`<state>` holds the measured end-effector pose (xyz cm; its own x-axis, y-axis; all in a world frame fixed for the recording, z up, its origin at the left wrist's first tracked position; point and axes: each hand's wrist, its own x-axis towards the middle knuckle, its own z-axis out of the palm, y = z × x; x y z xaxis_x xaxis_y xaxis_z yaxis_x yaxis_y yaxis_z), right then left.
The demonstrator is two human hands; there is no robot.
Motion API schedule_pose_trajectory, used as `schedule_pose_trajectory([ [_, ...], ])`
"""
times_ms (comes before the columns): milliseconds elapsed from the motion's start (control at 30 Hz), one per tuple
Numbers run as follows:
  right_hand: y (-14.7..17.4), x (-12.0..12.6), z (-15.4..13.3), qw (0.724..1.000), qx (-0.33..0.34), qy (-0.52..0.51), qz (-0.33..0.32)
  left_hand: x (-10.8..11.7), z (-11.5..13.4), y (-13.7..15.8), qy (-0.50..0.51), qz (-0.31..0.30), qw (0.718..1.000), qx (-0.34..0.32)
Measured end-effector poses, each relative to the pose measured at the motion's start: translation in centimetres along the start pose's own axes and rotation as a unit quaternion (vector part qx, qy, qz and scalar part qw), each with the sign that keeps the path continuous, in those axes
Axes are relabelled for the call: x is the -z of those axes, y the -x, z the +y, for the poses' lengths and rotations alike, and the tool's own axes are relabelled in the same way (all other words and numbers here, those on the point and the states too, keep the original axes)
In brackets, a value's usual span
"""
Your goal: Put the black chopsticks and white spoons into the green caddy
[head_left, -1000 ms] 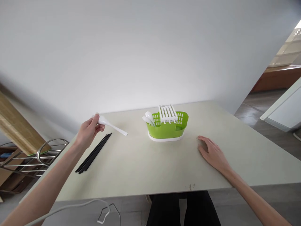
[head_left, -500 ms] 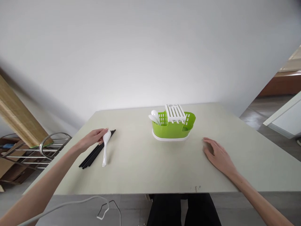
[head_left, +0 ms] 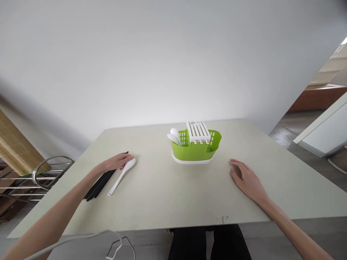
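A white spoon [head_left: 119, 180] is pinched at the edge of its bowl by my left hand [head_left: 117, 162]. Its handle points toward the table's front edge; whether it touches the tabletop I cannot tell. Just left of it, partly under my hand, lie several black chopsticks [head_left: 99, 185] in a bundle. My right hand [head_left: 248, 179] rests on the table with nothing in it, thumb and fingers apart. Between the hands stands a green basket [head_left: 196, 153] on a white base. Two white spoons [head_left: 175, 135] lean in its left part, and a slotted white rack [head_left: 198, 131] spans its middle.
The pale table [head_left: 168, 202] meets a wall at the back. A white cable [head_left: 89, 234] runs below its front left edge. Left of the table are a metal rack [head_left: 51, 173] and a yellowish board [head_left: 18, 141].
The spoon in my left hand has turned, its handle end swinging left and its bowl to the right. My right hand stays on the table. The whole view has shifted slightly.
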<state>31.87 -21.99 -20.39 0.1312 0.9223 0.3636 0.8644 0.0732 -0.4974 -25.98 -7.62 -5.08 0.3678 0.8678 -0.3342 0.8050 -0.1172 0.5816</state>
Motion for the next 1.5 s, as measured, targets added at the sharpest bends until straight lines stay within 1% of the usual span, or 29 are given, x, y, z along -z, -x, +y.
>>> schedule_pose_trajectory([
  [267, -0.3, 0.1, -0.5, 1.0, -0.003, -0.017, 0.008, -0.3, -0.4, -1.2, -0.005, 0.035, 0.999, 0.0],
  [367, -0.4, 0.1, -0.5, 1.0, 0.001, -0.023, 0.009, -0.1, -0.5, -1.4, -0.007, 0.048, 0.999, 0.012],
  [467, -0.5, 0.0, -0.4, 1.0, -0.001, -0.03, 0.007, 0.1, -0.7, -1.7, -0.009, 0.051, 0.998, 0.026],
  [567, -0.6, 0.0, -0.3, 0.999, -0.003, -0.044, 0.003, 0.2, -0.9, -1.9, -0.016, 0.047, 0.998, 0.024],
  [767, -0.7, 0.1, -0.6, 0.998, -0.002, -0.062, 0.003, 0.3, -0.4, -2.2, -0.086, 0.069, 0.993, 0.043],
  [833, -0.8, 0.2, -0.7, 0.998, 0.0, -0.067, 0.002, 0.4, -0.1, -2.4, -0.124, 0.082, 0.987, 0.055],
  [900, -0.8, 0.3, -0.8, 0.998, 0.003, -0.069, 0.004, 0.5, 0.5, -2.6, -0.175, 0.098, 0.976, 0.081],
  [967, -0.8, 0.3, -0.9, 0.997, 0.005, -0.071, 0.005, 0.4, 1.8, -2.8, -0.238, 0.124, 0.956, 0.119],
  [1000, -0.8, 0.3, -0.9, 0.997, 0.005, -0.072, 0.006, 0.3, 2.8, -2.9, -0.269, 0.147, 0.943, 0.128],
  [1033, -0.9, 0.3, -0.9, 0.997, 0.005, -0.075, 0.005, 0.1, 4.1, -2.9, -0.292, 0.175, 0.932, 0.123],
  [1100, -0.9, 0.3, -0.8, 0.997, 0.007, -0.08, 0.002, -0.5, 7.3, -3.0, -0.303, 0.232, 0.922, 0.068],
  [1133, -0.9, 0.2, -0.8, 0.997, 0.006, -0.082, 0.002, -0.9, 9.2, -3.1, -0.285, 0.249, 0.925, 0.032],
  [1200, -0.9, 0.2, -0.8, 0.996, 0.005, -0.087, -0.001, -1.9, 13.0, -3.5, -0.216, 0.257, 0.942, -0.006],
  [1233, -1.0, 0.2, -0.8, 0.996, 0.005, -0.09, -0.002, -2.4, 14.8, -3.8, -0.183, 0.249, 0.951, -0.017],
  [1300, -1.0, 0.3, -0.8, 0.995, 0.004, -0.097, -0.004, -3.3, 17.9, -4.7, -0.146, 0.237, 0.961, -0.012],
  [1400, -1.1, 0.4, -0.9, 0.994, 0.006, -0.107, 0.001, -4.4, 20.9, -6.5, -0.128, 0.223, 0.966, 0.015],
  [1500, -1.2, 0.5, -1.1, 0.994, 0.008, -0.111, 0.011, -4.9, 22.1, -8.0, -0.135, 0.235, 0.962, 0.023],
])
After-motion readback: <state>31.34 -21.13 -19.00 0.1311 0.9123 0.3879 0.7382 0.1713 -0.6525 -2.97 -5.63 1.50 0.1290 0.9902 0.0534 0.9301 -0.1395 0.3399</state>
